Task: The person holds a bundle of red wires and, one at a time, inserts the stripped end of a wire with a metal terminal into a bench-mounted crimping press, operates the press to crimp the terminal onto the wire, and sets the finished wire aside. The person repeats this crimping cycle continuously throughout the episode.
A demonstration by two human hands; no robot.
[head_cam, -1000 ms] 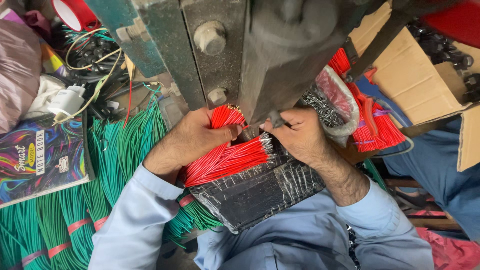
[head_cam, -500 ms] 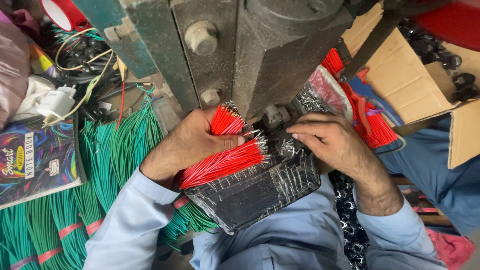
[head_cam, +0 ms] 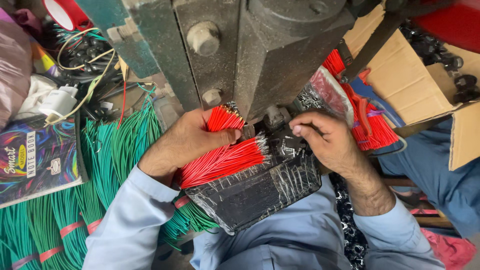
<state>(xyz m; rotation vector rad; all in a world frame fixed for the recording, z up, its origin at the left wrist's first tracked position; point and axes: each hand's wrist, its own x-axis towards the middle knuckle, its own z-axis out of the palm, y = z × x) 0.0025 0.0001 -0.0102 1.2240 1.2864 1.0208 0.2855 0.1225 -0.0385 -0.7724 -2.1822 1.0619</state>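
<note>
**A:** So the left hand (head_cam: 187, 142) has its grip closed around a bundle of red wires (head_cam: 222, 160), thumb pressed across the top. The stripped ends fan out to the right, right under the big dark metal press (head_cam: 280, 55). A second clump of red wire tips pokes up above the fingers, but I can't tell if it's the same bundle or a separate one.

**B:** And the right hand (head_cam: 325, 140)?

**A:** Fingers curled down and pinched together just beside the wire tips, over the black tape-wrapped block (head_cam: 255, 192) the bundle lies on. If there's something in that pinch, it's too small to see. There are shiny little metal bits under the fingers, hard to make out.

**B:** What's around it?

**A:** Green wire bundles (head_cam: 120, 150) spread over the desk on the left, running out of frame at the bottom. A colourful notebook (head_cam: 37, 160) is cut off at the left edge, with a white charger plug (head_cam: 59, 102) above it. More red wires (head_cam: 370, 127) on the right, partly behind a clear plastic bag (head_cam: 325, 92), next to a cardboard box (head_cam: 410, 85). The press's top is out of view.
</note>
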